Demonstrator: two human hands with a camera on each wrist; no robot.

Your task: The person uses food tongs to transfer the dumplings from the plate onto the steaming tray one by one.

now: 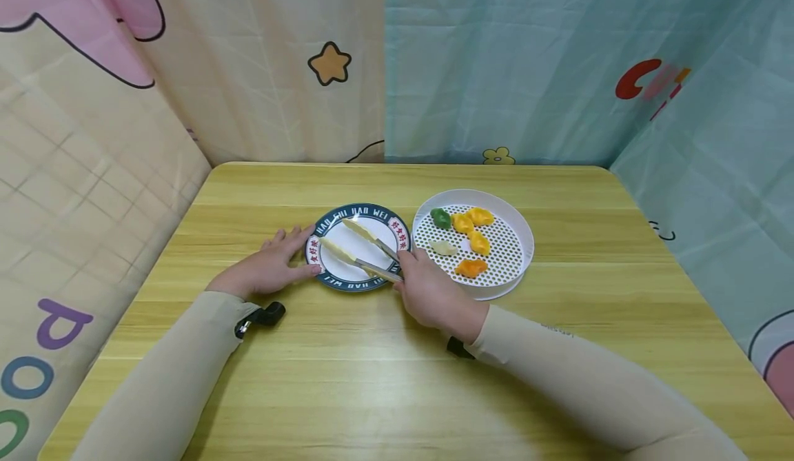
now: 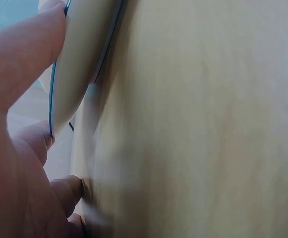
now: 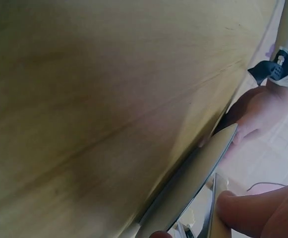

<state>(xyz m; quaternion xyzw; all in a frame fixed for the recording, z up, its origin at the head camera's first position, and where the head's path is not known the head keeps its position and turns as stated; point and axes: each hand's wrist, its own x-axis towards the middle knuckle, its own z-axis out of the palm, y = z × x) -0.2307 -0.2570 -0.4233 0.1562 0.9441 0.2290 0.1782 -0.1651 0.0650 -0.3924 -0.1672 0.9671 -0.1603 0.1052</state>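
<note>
My right hand [image 1: 434, 292] grips a pair of tongs [image 1: 380, 270] by the metal handle end. Their two arms stand apart, with yellowish tips reaching left over a round plate [image 1: 366, 210]. White in the middle, the plate has a dark lettered rim with red characters. My left hand [image 1: 279, 261] is at its left edge, thumb and forefinger spread along the rim. In the left wrist view the thumb [image 2: 25, 54] lies against the plate edge, and the lower fingertips come down near the tabletop. The right wrist view shows the right thumb [image 3: 248, 210] pressed on the tongs.
Right of the plate, close beside it, stands a round white perforated tray [image 1: 510, 247]. In it lie a green dumpling [image 1: 441, 218], a white dumpling [image 1: 443, 248], an orange dumpling [image 1: 471, 268] and several yellow dumplings [image 1: 480, 243]. Printed curtains [image 1: 496, 68] hang behind the wooden table [image 1: 347, 378].
</note>
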